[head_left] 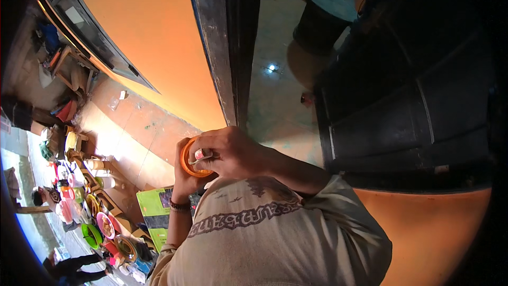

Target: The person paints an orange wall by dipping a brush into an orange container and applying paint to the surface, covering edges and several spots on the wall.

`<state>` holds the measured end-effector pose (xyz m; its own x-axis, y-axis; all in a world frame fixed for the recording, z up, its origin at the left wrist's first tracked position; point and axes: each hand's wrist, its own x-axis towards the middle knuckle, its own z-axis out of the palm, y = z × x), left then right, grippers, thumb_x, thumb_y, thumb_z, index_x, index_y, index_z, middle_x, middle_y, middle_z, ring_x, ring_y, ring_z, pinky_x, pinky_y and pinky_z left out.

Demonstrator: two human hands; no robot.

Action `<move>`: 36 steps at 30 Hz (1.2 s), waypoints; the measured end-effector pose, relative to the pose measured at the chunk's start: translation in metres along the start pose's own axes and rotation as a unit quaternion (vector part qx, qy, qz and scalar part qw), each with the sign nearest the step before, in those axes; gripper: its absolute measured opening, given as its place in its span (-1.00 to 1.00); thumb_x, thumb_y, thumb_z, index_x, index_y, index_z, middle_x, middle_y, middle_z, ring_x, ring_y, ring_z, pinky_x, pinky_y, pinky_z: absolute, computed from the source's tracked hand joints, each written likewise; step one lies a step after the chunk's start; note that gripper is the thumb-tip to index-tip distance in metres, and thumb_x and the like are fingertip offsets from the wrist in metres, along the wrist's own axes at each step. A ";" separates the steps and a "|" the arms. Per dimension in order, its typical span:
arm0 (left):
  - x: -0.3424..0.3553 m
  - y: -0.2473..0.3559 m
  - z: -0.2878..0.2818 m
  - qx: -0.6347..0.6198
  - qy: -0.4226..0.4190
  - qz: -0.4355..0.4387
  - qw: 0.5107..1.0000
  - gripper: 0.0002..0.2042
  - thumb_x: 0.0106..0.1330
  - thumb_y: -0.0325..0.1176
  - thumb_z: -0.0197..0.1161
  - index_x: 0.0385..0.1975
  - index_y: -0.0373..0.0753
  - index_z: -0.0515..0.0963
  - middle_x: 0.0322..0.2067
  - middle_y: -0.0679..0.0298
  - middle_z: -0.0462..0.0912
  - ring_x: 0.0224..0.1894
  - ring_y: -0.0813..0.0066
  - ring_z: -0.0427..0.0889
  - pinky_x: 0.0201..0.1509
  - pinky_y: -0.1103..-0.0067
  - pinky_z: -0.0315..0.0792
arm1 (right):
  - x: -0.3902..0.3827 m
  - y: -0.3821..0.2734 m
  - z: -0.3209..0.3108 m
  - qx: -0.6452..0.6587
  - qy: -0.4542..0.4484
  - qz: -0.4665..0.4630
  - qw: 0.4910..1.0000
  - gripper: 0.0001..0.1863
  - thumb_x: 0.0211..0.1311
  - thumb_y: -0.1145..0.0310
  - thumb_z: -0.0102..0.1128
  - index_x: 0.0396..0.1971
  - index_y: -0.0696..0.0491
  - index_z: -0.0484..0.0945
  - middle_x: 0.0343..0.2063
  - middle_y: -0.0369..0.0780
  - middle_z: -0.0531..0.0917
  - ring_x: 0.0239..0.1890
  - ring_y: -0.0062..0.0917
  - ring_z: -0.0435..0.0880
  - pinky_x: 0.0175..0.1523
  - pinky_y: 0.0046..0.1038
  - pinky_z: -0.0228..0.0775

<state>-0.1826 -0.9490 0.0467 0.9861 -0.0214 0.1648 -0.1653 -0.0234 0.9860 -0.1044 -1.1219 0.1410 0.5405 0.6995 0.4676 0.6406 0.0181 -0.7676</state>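
Close in front of my chest, my left hand (182, 181) is wrapped round a round orange plastic container (183, 160) and holds it with the mouth up. A dark bracelet (180, 206) circles that wrist. My right hand (228, 151) comes across from the right, its fingers bent over the container's rim. Between those fingers shows a small red-and-white thing (200, 154); its kind is too small to tell. The right hand hides much of the container's mouth, so its contents are not visible.
A dark door frame (230, 47) stands ahead beside an orange wall (143, 26). At right is a black door (402, 106), with a dark drum (320, 21) beyond. Several colourful basins (91, 236) stand lower left, near a green box (153, 217). Someone in dark trousers (79, 270) is farther off.
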 end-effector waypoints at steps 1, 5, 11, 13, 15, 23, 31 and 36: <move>0.002 0.002 0.002 -0.002 0.000 -0.003 1.000 -0.09 -0.23 -0.47 0.62 0.13 -0.32 0.11 0.00 0.13 0.47 0.04 0.38 0.51 0.13 0.46 0.42 | 0.002 -0.002 -0.003 0.010 -0.004 0.009 1.000 -0.80 0.00 0.47 0.34 -0.32 0.12 0.59 -0.38 -0.11 0.66 -0.37 -0.27 0.67 -0.24 -0.40 0.49; 0.002 0.006 0.005 -0.021 0.010 -0.003 1.000 -0.11 -0.24 -0.46 0.62 0.11 -0.31 0.14 0.00 0.12 0.46 0.04 0.37 0.50 0.14 0.46 0.41 | -0.002 -0.002 -0.001 0.004 0.004 0.014 1.000 -0.79 -0.02 0.47 0.38 -0.34 0.09 0.59 -0.37 -0.14 0.67 -0.35 -0.30 0.69 -0.26 -0.41 0.52; -0.001 -0.006 0.005 -0.033 0.001 -0.008 0.999 -0.13 -0.23 -0.47 0.61 0.11 -0.31 0.15 0.02 0.12 0.43 0.06 0.38 0.48 0.14 0.46 0.40 | -0.005 -0.002 0.001 0.001 0.007 0.021 1.000 -0.79 -0.04 0.49 0.38 -0.35 0.07 0.58 -0.39 -0.16 0.66 -0.36 -0.29 0.68 -0.27 -0.42 0.52; 0.000 -0.010 0.005 -0.038 -0.008 -0.003 0.999 -0.13 -0.23 -0.47 0.61 0.11 -0.31 0.15 0.02 0.13 0.43 0.07 0.39 0.47 0.15 0.47 0.39 | -0.009 0.001 0.002 0.000 0.007 0.021 1.000 -0.78 -0.04 0.49 0.39 -0.34 0.07 0.58 -0.40 -0.16 0.66 -0.37 -0.29 0.68 -0.28 -0.41 0.52; 0.001 -0.011 0.005 -0.020 -0.017 0.004 1.000 -0.12 -0.22 -0.46 0.61 0.12 -0.31 0.15 0.02 0.13 0.43 0.07 0.39 0.47 0.15 0.47 0.39 | -0.011 0.001 0.001 -0.003 0.009 0.022 1.000 -0.78 -0.04 0.49 0.39 -0.34 0.07 0.58 -0.40 -0.16 0.66 -0.37 -0.30 0.68 -0.28 -0.41 0.52; 0.011 -0.002 0.011 -0.033 -0.039 -0.013 0.999 -0.11 -0.23 -0.45 0.61 0.13 -0.31 0.14 0.02 0.14 0.43 0.07 0.39 0.46 0.15 0.47 0.39 | -0.014 0.000 -0.005 -0.018 0.019 0.047 0.999 -0.77 -0.03 0.48 0.40 -0.32 0.08 0.58 -0.37 -0.15 0.67 -0.35 -0.29 0.69 -0.26 -0.42 0.52; 0.014 -0.010 0.014 -0.051 -0.053 -0.016 0.997 -0.11 -0.23 -0.45 0.61 0.13 -0.31 0.15 0.03 0.14 0.43 0.07 0.39 0.46 0.15 0.47 0.39 | -0.017 0.000 -0.010 -0.011 0.038 0.046 0.998 -0.77 -0.02 0.50 0.40 -0.32 0.09 0.58 -0.36 -0.15 0.67 -0.33 -0.29 0.69 -0.25 -0.42 0.53; 0.016 -0.007 0.014 -0.027 -0.052 -0.022 0.998 -0.11 -0.26 -0.43 0.61 0.13 -0.31 0.16 0.02 0.13 0.43 0.06 0.38 0.47 0.15 0.48 0.40 | -0.015 0.002 -0.012 -0.017 0.034 0.049 0.998 -0.78 -0.02 0.50 0.39 -0.32 0.09 0.58 -0.36 -0.16 0.66 -0.32 -0.29 0.69 -0.25 -0.43 0.53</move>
<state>-0.1659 -0.9635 0.0419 0.9848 -0.1250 0.1204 -0.1179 0.0273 0.9927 -0.1047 -1.1410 0.1379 0.6361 0.6466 0.4210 0.6011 -0.0731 -0.7958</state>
